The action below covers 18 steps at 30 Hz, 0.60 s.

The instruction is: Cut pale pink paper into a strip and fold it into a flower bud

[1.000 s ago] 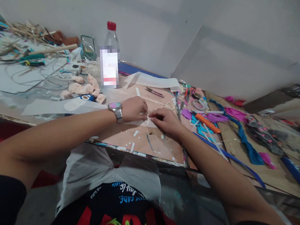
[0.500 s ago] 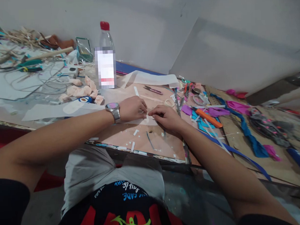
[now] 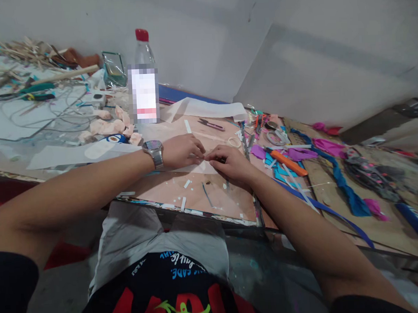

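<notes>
My left hand, with a metal watch on its wrist, and my right hand meet over the work board. The fingertips of both are pinched close together, almost touching, on a piece of thin white paper. The fingers hide most of the spot where they grip it. Just beyond lie small thread snips, a white strip and a ring of cream tape. Closer to me on the board are small white scraps and a thin dark stick.
A red-capped bottle stands behind a blurred-out bright screen. Crumpled peach material, pliers and wooden sticks clutter the left. On the right are an orange cutter, blue cloth and pink pieces.
The view has shifted slightly, so everything sits a little further left. Both hands stay together at the paper, with only small finger movements; the left fingers look slightly more extended.
</notes>
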Tool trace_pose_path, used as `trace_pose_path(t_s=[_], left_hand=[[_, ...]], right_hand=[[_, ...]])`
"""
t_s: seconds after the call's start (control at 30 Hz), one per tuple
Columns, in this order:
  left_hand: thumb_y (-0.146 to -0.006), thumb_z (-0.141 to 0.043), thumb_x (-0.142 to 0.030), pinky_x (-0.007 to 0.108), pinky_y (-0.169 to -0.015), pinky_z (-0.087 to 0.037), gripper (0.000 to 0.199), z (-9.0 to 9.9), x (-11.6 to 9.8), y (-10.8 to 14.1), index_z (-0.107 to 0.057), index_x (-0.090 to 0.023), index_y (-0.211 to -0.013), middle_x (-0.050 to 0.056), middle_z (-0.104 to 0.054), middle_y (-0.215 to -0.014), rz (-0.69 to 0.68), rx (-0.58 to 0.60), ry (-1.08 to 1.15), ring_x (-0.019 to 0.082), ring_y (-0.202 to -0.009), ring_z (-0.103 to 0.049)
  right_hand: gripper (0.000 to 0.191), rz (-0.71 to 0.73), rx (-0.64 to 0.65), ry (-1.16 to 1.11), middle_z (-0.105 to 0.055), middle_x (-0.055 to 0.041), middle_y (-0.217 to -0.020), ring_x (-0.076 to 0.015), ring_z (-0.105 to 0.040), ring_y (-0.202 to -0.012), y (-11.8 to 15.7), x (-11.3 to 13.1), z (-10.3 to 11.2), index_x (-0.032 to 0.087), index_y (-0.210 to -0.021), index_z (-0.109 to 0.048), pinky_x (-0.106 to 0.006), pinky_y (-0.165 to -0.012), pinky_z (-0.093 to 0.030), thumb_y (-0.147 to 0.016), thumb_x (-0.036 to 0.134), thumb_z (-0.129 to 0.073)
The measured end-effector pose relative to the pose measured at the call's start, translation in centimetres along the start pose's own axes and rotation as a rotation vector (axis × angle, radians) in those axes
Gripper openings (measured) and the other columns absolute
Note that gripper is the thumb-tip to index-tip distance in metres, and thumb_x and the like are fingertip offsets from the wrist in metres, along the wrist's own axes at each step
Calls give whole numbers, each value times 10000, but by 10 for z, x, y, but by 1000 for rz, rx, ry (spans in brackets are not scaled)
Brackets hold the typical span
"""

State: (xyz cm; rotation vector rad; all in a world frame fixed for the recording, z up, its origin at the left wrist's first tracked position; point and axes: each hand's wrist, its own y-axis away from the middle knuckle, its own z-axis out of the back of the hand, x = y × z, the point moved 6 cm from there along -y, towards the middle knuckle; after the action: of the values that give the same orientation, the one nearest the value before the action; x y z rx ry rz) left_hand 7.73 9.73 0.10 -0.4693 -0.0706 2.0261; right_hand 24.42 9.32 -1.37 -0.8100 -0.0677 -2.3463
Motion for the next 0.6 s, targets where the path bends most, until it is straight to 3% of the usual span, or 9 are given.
trace_pose_path(t_s=[0.23,0.47,0.6], left_hand=[[-967,-641,-435,400,-1085,-484,325,-3,9,2,-821,-261,-1174,83,-773,-1258,39,3,-37,241,-1176,-692],[-970,-630,-437,434,-1097,-479,342,-3,7,2,-822,-234,-1168,105,-755,-1305,14,14,-57,269,-1189,-696],[-967,-638,-436,427,-1094,-476,337,-2,6,2,-814,-249,-1186,97,-740,-1344,7,20,-80,267,-1210,-686]], right_hand=[[372,-14,-39,-30,-716,-64,-995,-134,-659,-915,0,-3,0,205,-938,-850,-271,-879,-533,-849,75,-512],[295,11,-53,-57,-730,-50,-991,-130,-672,-920,0,-1,2,202,-782,-830,-278,-895,-546,-839,106,-557],[304,49,-31,-55,-763,-35,-1051,-153,-695,-1015,0,2,2,221,-763,-827,-319,-991,-534,-852,113,-556]])
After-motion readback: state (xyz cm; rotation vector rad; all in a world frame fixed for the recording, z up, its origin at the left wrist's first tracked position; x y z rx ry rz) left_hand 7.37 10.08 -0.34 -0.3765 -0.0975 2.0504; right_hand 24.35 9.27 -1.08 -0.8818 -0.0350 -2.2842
